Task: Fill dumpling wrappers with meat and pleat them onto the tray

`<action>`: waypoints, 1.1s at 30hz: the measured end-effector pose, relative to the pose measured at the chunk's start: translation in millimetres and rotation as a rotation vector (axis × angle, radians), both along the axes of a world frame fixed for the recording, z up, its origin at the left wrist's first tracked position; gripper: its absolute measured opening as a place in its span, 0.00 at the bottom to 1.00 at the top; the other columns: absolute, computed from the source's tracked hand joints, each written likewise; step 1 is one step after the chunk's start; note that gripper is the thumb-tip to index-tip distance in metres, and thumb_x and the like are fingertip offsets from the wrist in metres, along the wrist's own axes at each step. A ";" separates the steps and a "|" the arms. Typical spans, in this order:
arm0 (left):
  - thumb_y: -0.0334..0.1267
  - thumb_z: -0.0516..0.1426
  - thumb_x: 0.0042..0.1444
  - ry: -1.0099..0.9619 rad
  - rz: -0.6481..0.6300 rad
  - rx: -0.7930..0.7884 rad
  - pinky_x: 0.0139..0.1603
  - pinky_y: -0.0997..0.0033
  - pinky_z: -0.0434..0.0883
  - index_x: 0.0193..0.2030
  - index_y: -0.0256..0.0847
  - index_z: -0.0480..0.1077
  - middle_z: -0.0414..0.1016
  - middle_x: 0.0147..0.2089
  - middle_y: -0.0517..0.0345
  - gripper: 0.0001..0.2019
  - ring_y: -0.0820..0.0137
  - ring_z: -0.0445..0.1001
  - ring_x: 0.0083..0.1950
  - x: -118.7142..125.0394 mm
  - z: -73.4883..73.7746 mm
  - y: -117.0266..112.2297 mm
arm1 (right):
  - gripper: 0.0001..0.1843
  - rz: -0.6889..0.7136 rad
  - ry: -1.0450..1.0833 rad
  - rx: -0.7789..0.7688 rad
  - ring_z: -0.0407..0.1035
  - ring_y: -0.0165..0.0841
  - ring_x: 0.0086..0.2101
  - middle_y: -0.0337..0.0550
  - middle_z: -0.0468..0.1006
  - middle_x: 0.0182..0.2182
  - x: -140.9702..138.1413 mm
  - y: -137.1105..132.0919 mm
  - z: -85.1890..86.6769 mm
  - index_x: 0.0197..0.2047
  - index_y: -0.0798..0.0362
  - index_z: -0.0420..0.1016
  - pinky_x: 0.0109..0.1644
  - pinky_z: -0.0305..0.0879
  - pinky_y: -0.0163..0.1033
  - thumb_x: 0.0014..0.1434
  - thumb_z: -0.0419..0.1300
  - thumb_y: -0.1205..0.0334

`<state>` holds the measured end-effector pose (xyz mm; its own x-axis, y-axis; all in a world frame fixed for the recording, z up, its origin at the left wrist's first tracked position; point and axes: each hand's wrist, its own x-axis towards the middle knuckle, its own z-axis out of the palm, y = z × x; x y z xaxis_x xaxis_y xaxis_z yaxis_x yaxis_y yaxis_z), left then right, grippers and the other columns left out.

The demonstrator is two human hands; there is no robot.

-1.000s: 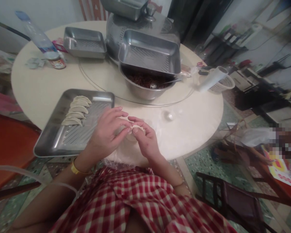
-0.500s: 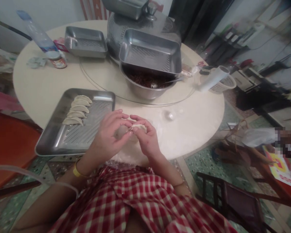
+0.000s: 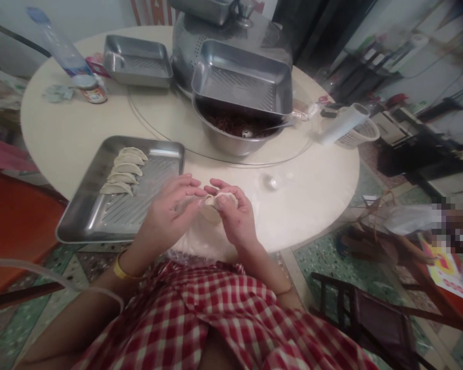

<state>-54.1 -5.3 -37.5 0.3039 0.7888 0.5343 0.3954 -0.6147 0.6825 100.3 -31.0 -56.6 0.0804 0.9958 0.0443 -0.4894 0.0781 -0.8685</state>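
Observation:
A pale, half-moon dumpling (image 3: 212, 201), its edge partly folded, is held above the table's near edge. My right hand (image 3: 237, 216) is closed round its right end, thumb pressed on top. At the left end, my left hand (image 3: 170, 205) has thumb and index finger against the dough; it is somewhat blurred. Fingers hide part of the dumpling. Left of my hands is a shallow metal tray (image 3: 158, 216), where several finished dumplings (image 3: 125, 168) lie in a row.
Behind my hands stands a metal bowl of dark filling (image 3: 227, 146), with an empty-looking metal pan (image 3: 239, 90) resting over it. A small white lump (image 3: 272, 181) lies to the right. A bottle (image 3: 64, 51), a jar (image 3: 93, 94) and a white basket (image 3: 364, 133) stand farther out.
My left hand has shifted slightly left along the dumpling, showing more of its left end. My right hand keeps its hold. The view has tilted slightly.

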 end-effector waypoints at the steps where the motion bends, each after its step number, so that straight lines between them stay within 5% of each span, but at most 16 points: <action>1: 0.37 0.58 0.62 0.002 0.001 -0.005 0.65 0.54 0.69 0.42 0.45 0.75 0.77 0.49 0.56 0.05 0.64 0.73 0.58 -1.1 -1.0 0.1 | 0.09 0.002 0.008 0.000 0.76 0.35 0.48 0.38 0.76 0.53 0.1 -0.2 0.0 0.36 0.46 0.76 0.56 0.72 0.47 0.55 0.69 0.52; 8: 0.39 0.58 0.61 -0.019 -0.030 -0.051 0.63 0.53 0.70 0.38 0.45 0.75 0.76 0.50 0.55 0.04 0.62 0.73 0.58 -0.8 -3.2 0.0 | 0.06 -0.039 -0.136 0.112 0.71 0.37 0.57 0.38 0.77 0.53 2.8 -3.0 -6.4 0.40 0.42 0.79 0.64 0.65 0.51 0.59 0.66 0.54; 21: 0.36 0.57 0.60 0.146 0.062 0.189 0.64 0.44 0.66 0.37 0.44 0.74 0.76 0.48 0.53 0.03 0.55 0.70 0.61 3.8 -0.1 -3.3 | 0.05 -0.050 -0.144 0.095 0.75 0.34 0.50 0.38 0.75 0.54 -1.9 -4.1 -1.9 0.38 0.45 0.78 0.58 0.71 0.45 0.59 0.66 0.55; 29: 0.42 0.59 0.61 0.118 0.138 0.157 0.63 0.45 0.66 0.44 0.47 0.75 0.76 0.49 0.52 0.07 0.56 0.71 0.59 3.5 -0.6 -5.6 | 0.08 -0.018 -0.103 0.030 0.75 0.35 0.50 0.40 0.75 0.55 -3.1 -3.4 1.8 0.38 0.45 0.76 0.61 0.69 0.49 0.58 0.66 0.52; 33: 0.38 0.58 0.61 0.101 0.127 0.182 0.62 0.47 0.68 0.38 0.46 0.75 0.76 0.46 0.54 0.04 0.57 0.71 0.58 5.5 0.0 -4.5 | 0.06 0.000 -0.095 0.062 0.75 0.35 0.51 0.39 0.74 0.55 -4.2 -3.7 0.2 0.39 0.45 0.77 0.60 0.70 0.48 0.59 0.66 0.54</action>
<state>-48.6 -9.8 -37.5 0.2675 0.7174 0.6433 0.5384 -0.6649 0.5176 96.0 -34.7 -56.4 0.0725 0.9909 0.1136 -0.4053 0.1333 -0.9044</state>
